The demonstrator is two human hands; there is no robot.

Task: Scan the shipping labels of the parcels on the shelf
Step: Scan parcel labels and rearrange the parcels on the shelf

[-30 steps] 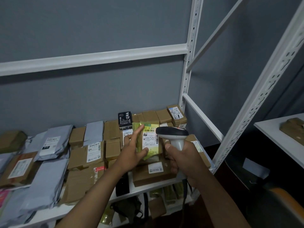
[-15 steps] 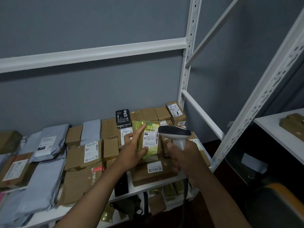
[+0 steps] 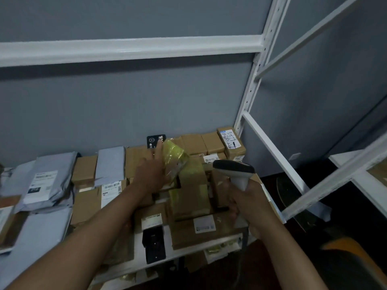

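Now, nearest you at the lower right of the frame, your right hand (image 3: 243, 197) stays clenched around the grip of the scanner (image 3: 234, 170), whose dark head points toward the upper left, at the middle of the shelf (image 3: 209, 245). Just beyond it, at the centre of the frame, your left hand (image 3: 150, 174) holds the yellow-green parcel (image 3: 173, 158), fingers (image 3: 158, 147) stretched along its left side and thumb hidden under it. What has changed is the parcel's pose: half a second ago its white label faced you squarely, right in front of the scanner; now it is swung away and tilted, its long axis running from lower right to upper left, its upper end pointing toward the black box (image 3: 156, 141) at the back, and the label shows only as a blurred strip on its turned face. I read that as this label being scanned and the parcel going back onto the pile, so the next one is due. Around it lie brown cartons (image 3: 194, 195), some with labels up, and further left the grey mailer bags (image 3: 44, 185). Farthest off, the white shelf rail (image 3: 129, 49) crosses the grey wall (image 3: 125, 105).
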